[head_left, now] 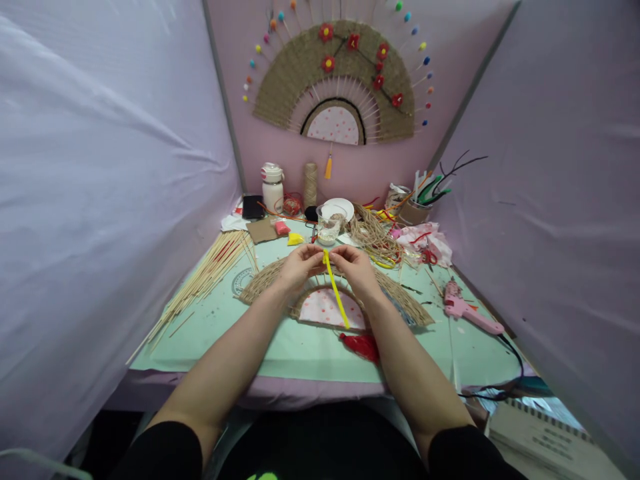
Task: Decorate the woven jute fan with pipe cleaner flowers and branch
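Both hands pinch one end of a yellow pipe cleaner (pixel 336 293), whose free length dangles down and to the right. My left hand (pixel 301 265) grips it from the left, and my right hand (pixel 354 265) from the right, fingertips almost meeting. Whether that end is bent or looped is too small to tell. Beneath them lies a woven twine fan (pixel 265 281) with a spotted half-round centre (pixel 320 307). A red tassel (pixel 361 345) rests below the fan, beside my right forearm.
Thin bamboo sticks (pixel 195 287) spread along the left. A pink glue gun (pixel 470 310) with a black cord lies right. Behind are a white bottle (pixel 273 190), a twine spool (pixel 311 185), a plastic cup (pixel 328 230) and loose twine (pixel 375 233). A finished-looking fan (pixel 285 83) hangs on the back wall.
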`<action>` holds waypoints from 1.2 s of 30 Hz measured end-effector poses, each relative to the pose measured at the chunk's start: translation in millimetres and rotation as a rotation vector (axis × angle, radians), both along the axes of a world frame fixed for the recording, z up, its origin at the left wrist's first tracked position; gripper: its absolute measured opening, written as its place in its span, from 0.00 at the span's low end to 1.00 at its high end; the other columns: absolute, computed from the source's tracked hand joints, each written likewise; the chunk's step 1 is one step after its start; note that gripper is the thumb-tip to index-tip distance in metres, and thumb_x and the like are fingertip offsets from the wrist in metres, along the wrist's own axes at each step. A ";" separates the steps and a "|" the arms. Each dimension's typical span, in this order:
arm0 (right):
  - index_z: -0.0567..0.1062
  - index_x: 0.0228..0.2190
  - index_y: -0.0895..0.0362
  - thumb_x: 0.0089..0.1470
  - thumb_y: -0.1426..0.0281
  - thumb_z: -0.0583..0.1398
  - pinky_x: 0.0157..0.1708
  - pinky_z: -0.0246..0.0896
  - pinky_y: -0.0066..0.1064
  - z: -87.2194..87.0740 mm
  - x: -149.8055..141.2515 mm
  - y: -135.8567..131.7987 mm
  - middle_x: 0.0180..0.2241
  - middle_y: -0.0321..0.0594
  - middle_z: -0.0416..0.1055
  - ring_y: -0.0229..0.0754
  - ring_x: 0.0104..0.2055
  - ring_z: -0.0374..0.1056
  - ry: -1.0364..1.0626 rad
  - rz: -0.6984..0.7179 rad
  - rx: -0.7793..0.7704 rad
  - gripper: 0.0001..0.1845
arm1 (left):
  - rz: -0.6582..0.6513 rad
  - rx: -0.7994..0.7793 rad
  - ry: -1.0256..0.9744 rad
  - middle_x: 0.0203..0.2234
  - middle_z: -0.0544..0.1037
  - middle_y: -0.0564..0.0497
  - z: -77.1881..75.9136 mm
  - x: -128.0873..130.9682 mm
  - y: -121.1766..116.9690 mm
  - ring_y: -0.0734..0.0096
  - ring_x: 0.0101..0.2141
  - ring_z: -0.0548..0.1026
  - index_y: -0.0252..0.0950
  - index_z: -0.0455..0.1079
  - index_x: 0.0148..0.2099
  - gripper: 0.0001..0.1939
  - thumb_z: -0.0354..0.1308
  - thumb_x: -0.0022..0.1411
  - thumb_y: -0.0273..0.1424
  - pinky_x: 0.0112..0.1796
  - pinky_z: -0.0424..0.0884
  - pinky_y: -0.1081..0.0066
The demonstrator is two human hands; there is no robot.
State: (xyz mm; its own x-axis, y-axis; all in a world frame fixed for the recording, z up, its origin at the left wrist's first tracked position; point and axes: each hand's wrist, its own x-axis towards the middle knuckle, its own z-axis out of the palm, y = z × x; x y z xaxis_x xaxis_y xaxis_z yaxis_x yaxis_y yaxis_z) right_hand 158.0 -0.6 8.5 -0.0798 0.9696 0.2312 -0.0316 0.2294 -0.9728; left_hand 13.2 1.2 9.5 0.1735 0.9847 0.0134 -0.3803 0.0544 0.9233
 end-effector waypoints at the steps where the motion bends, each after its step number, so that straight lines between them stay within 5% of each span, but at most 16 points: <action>1: 0.73 0.28 0.58 0.44 0.60 0.63 0.28 0.56 0.26 -0.5 0.6 0.5 0.25 0.34 0.68 0.34 0.27 0.61 -0.005 -0.014 0.009 0.14 | -0.034 -0.020 -0.022 0.28 0.73 0.53 0.8 -0.2 -0.9 0.76 0.28 0.73 0.34 0.68 0.34 0.18 0.69 0.43 0.35 0.34 0.72 0.71; 12: 0.73 0.28 0.57 0.41 0.58 0.64 0.24 0.53 0.25 2.3 0.1 -2.9 0.23 0.33 0.66 0.33 0.24 0.58 0.020 0.058 -0.064 0.16 | -0.140 -0.084 -0.065 0.29 0.72 0.54 -4.1 -5.0 1.5 0.79 0.29 0.71 0.34 0.68 0.34 0.17 0.70 0.43 0.32 0.32 0.69 0.75; 20: 0.69 0.27 0.57 0.35 0.66 0.69 0.21 0.51 0.22 7.0 7.8 -4.0 0.20 0.29 0.63 0.31 0.23 0.59 0.321 0.322 -0.471 0.17 | -0.154 0.042 -0.093 0.25 0.72 0.54 -5.5 2.4 0.2 0.78 0.27 0.71 0.33 0.69 0.31 0.16 0.70 0.41 0.33 0.33 0.69 0.73; 27: 0.68 0.27 0.57 0.36 0.73 0.68 0.17 0.46 0.21 8.4 11.0 -3.9 0.20 0.27 0.63 0.27 0.19 0.55 0.458 0.473 -0.615 0.15 | -0.175 0.045 -0.095 0.25 0.73 0.53 -7.8 4.3 -2.0 0.79 0.25 0.70 0.32 0.70 0.30 0.14 0.70 0.42 0.32 0.32 0.69 0.73; 31: 0.68 0.26 0.58 0.36 0.74 0.68 0.15 0.42 0.19 3.5 9.2 -0.9 0.20 0.28 0.64 0.28 0.20 0.57 0.499 0.476 -0.615 0.15 | -0.172 0.036 -0.097 0.26 0.73 0.54 -7.6 5.3 -2.4 0.79 0.25 0.70 0.32 0.70 0.31 0.15 0.70 0.43 0.31 0.33 0.70 0.72; 36: 0.71 0.30 0.57 0.39 0.65 0.68 0.19 0.52 0.22 -2.7 4.7 0.9 0.23 0.31 0.67 0.30 0.22 0.59 0.393 0.304 -0.523 0.16 | -0.042 0.006 -0.096 0.26 0.73 0.54 -5.2 9.5 -0.6 0.79 0.26 0.71 0.32 0.68 0.33 0.16 0.69 0.43 0.31 0.34 0.70 0.72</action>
State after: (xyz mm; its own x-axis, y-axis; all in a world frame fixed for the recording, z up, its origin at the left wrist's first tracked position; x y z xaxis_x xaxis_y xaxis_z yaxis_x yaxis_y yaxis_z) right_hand 162.7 0.3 5.8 -0.3696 0.9095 -0.1902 -0.3904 -0.3377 -0.8565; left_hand 22.7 0.7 4.3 0.2121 0.9765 0.0377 -0.4649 0.0669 0.8828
